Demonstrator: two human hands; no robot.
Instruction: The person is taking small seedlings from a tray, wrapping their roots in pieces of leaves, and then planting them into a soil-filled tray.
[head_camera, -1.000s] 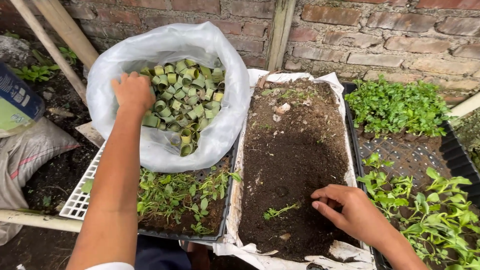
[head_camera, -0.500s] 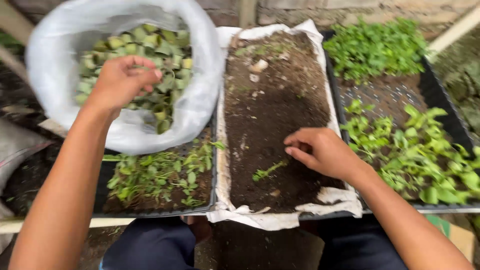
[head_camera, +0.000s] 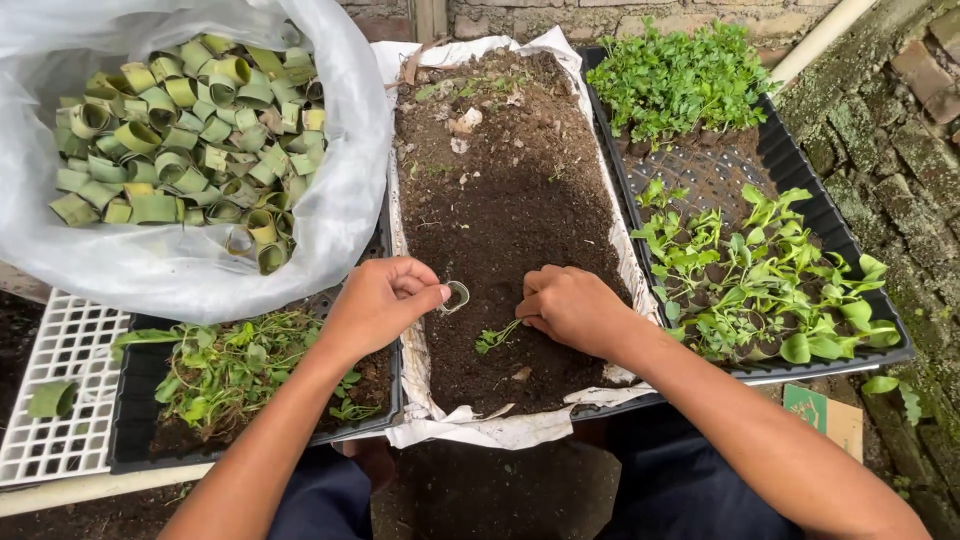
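Note:
My left hand (head_camera: 383, 302) pinches a small green leaf ring (head_camera: 457, 296) over the near part of the soil tray (head_camera: 500, 190). My right hand (head_camera: 572, 308) rests on the soil just to the right, its curled fingers touching a small green seedling (head_camera: 494, 338) that lies on the dark soil. The two hands are a few centimetres apart. A white plastic bag (head_camera: 330, 215) full of rolled green leaf rings (head_camera: 185, 135) sits at the upper left.
A black tray of leafy seedlings (head_camera: 750, 265) stands at the right, and a second black tray with sprouts (head_camera: 230, 370) at the lower left on a white plastic grid (head_camera: 60, 380). Mossy brick paving (head_camera: 900, 170) lies on the far right. My knees are below the trays.
My left hand left the bag and came down to the soil tray with a leaf ring. My right hand shifted slightly toward the seedling. The camera moved closer and lower.

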